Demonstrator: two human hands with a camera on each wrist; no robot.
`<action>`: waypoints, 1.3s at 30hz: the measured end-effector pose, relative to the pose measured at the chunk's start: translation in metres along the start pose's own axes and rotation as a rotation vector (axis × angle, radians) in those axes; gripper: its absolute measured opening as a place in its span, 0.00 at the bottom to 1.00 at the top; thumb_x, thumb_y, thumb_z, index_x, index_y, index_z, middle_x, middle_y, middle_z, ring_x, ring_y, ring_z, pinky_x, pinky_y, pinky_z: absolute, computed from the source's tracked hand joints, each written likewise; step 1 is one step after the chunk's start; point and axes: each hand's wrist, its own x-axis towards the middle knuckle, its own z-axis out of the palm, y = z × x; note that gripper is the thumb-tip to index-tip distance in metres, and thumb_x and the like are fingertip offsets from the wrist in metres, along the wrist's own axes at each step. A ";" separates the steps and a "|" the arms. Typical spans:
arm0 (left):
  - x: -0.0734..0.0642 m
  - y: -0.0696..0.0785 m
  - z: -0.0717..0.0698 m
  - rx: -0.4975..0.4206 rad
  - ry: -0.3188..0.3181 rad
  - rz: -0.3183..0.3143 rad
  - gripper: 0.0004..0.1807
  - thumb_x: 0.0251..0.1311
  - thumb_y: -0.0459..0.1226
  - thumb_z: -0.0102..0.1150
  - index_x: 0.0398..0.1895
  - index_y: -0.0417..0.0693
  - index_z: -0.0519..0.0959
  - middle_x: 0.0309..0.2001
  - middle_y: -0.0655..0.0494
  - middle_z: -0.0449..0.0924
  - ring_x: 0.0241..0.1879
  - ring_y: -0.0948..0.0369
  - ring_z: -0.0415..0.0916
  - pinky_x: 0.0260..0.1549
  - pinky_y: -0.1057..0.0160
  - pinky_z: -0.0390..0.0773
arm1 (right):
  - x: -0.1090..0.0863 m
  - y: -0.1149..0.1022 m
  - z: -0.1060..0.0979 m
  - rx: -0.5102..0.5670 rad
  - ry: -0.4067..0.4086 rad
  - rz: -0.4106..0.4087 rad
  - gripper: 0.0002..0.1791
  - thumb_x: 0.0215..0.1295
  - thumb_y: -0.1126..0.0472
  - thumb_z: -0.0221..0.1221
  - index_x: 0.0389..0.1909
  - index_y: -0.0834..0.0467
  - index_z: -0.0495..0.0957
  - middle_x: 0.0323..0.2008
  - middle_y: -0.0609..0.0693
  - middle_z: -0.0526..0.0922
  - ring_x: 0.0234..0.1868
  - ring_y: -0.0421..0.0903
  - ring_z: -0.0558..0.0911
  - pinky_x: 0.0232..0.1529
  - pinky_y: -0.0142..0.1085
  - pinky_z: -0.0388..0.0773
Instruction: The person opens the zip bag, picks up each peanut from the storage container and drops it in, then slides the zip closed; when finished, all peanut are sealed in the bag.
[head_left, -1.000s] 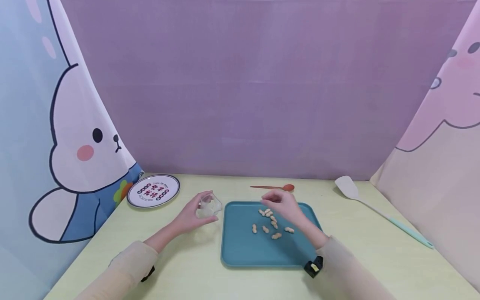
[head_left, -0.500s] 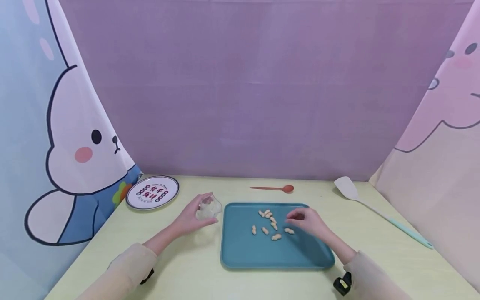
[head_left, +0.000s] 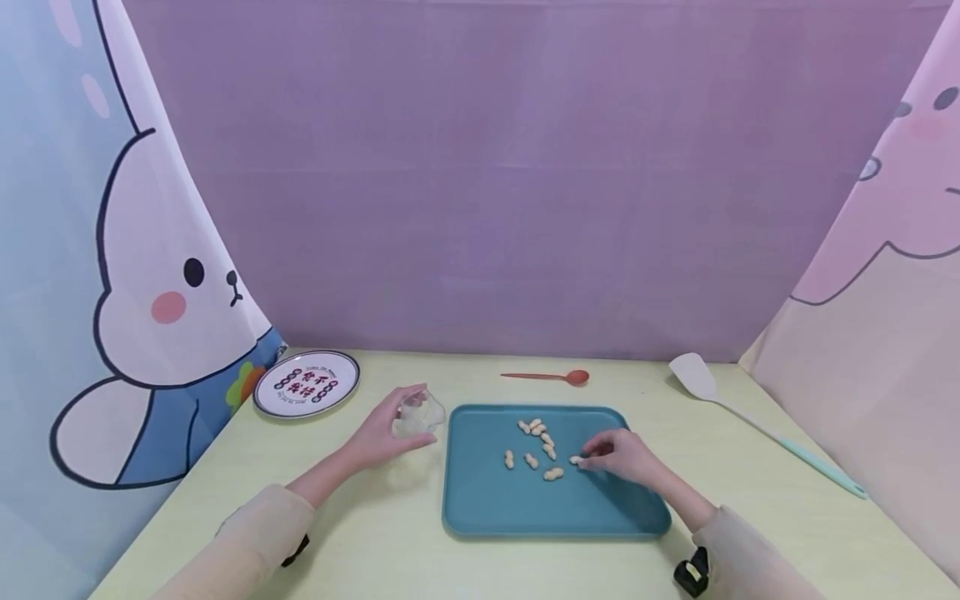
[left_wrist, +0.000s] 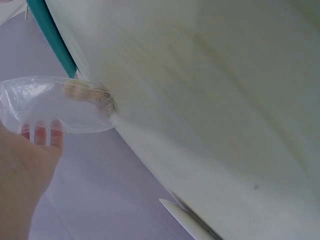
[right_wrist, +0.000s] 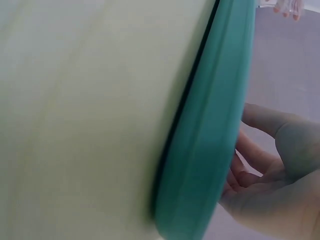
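Observation:
My left hand (head_left: 378, 435) grips a clear plastic bag (head_left: 420, 415) left of the teal tray (head_left: 495, 508), holding its mouth spread between thumb and fingers. In the left wrist view, peanuts (left_wrist: 89, 94) lie at the bottom of the bag (left_wrist: 35, 97). Over the right part of the tray, my right hand (head_left: 624, 457) has thumb and fingertips on an unshelled peanut (head_left: 575, 459), whose right end they cover. Several more peanuts (head_left: 549, 451) lie loose around the tray's middle. The right wrist view shows that hand (right_wrist: 285, 170) partly behind the tray's edge (right_wrist: 205, 150).
A white plate (head_left: 307, 384) with red lettering stands at the back left. Behind the tray lies a red-brown spoon (head_left: 577, 377). A spatula (head_left: 694, 376) with a mint handle slants along the right side. Purple cloth (head_left: 480, 183) hangs behind the table.
My right hand has moved from the tray's far edge to the right and nearer, then down onto the rightmost peanut. The left hand and bag have stayed in place.

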 end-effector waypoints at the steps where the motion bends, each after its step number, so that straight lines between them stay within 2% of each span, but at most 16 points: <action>1: 0.000 0.000 0.000 0.004 0.000 -0.001 0.41 0.47 0.44 0.71 0.65 0.45 0.63 0.56 0.50 0.73 0.55 0.53 0.71 0.49 0.52 0.72 | 0.000 0.001 0.000 -0.003 -0.008 -0.004 0.11 0.53 0.58 0.67 0.35 0.60 0.83 0.31 0.48 0.82 0.32 0.41 0.75 0.30 0.32 0.73; 9: 0.001 0.002 0.000 0.011 0.004 0.008 0.42 0.47 0.45 0.71 0.65 0.44 0.63 0.56 0.50 0.73 0.55 0.52 0.71 0.49 0.52 0.72 | 0.001 0.001 -0.001 -0.010 -0.031 -0.039 0.06 0.54 0.60 0.67 0.30 0.58 0.83 0.29 0.47 0.82 0.30 0.41 0.74 0.28 0.31 0.72; 15: 0.000 0.003 0.000 0.009 0.006 -0.006 0.42 0.47 0.45 0.71 0.65 0.43 0.63 0.57 0.50 0.73 0.55 0.52 0.71 0.49 0.53 0.72 | 0.001 -0.001 -0.002 -0.013 -0.002 -0.028 0.06 0.54 0.60 0.67 0.30 0.58 0.82 0.28 0.47 0.81 0.30 0.41 0.74 0.29 0.32 0.72; 20: 0.000 0.002 0.000 0.019 0.005 0.002 0.42 0.47 0.45 0.71 0.66 0.45 0.63 0.56 0.51 0.73 0.55 0.53 0.71 0.49 0.53 0.72 | 0.001 -0.002 -0.004 0.015 0.004 -0.055 0.06 0.55 0.61 0.65 0.31 0.59 0.81 0.29 0.48 0.81 0.30 0.42 0.76 0.29 0.31 0.73; 25: 0.000 0.001 0.001 0.018 0.004 0.002 0.43 0.47 0.46 0.71 0.66 0.45 0.63 0.56 0.51 0.73 0.54 0.53 0.71 0.49 0.53 0.72 | 0.006 -0.007 -0.006 0.021 0.058 -0.074 0.07 0.56 0.59 0.65 0.33 0.59 0.83 0.30 0.48 0.83 0.31 0.40 0.78 0.30 0.30 0.75; 31: 0.000 0.002 0.001 0.015 0.003 -0.008 0.43 0.47 0.46 0.71 0.66 0.44 0.63 0.56 0.51 0.73 0.55 0.53 0.71 0.49 0.53 0.72 | 0.018 -0.028 -0.003 0.080 0.148 -0.085 0.09 0.57 0.58 0.65 0.35 0.59 0.83 0.31 0.49 0.84 0.31 0.40 0.79 0.32 0.30 0.76; 39: 0.000 0.002 0.001 -0.007 0.000 -0.017 0.43 0.47 0.45 0.71 0.66 0.43 0.62 0.56 0.49 0.73 0.55 0.51 0.71 0.50 0.49 0.72 | 0.038 -0.070 0.013 0.210 0.185 -0.193 0.12 0.58 0.55 0.64 0.38 0.57 0.82 0.34 0.51 0.85 0.36 0.50 0.82 0.34 0.30 0.78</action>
